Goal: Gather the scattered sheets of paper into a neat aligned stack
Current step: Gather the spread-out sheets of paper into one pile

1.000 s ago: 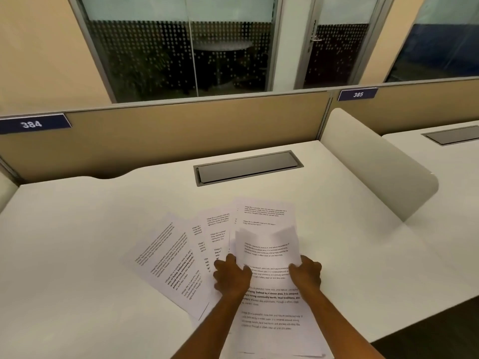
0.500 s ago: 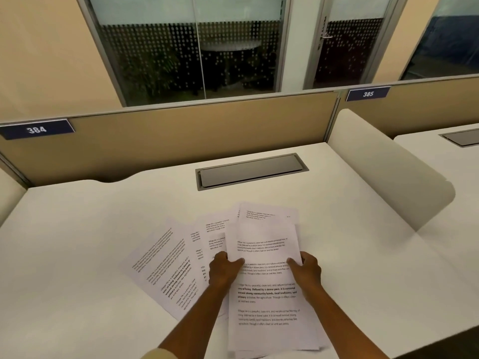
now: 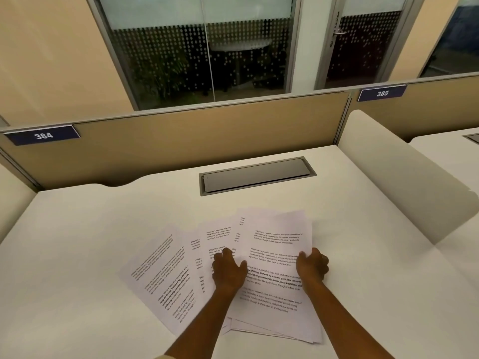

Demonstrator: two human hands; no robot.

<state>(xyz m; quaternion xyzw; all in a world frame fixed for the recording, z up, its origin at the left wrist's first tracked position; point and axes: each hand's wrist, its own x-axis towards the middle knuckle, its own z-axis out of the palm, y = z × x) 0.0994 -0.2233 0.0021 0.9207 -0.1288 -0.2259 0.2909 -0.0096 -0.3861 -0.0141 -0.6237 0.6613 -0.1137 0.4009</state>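
Gathering half done — right hand (image 3: 312, 265) gripping the stack (image 3: 277, 255) edge on the tabletop (image 3: 77, 242); left hand (image 3: 228, 270) open, flat on fanned sheets (image 3: 166, 275) left to align.

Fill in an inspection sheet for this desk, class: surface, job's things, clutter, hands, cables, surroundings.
Surface: white desk, bare around the papers.
Job's things: printed sheets, fanned out, not aligned; far-left sheet angled away.
Clutter: nothing seen.
Hands: left hand flat on the middle sheets; right hand at the top sheet's right edge, grip unclear.
Cables: nothing seen; cable hatch closed.
Surroundings: partition, labels 384 and 385, side divider, windows.
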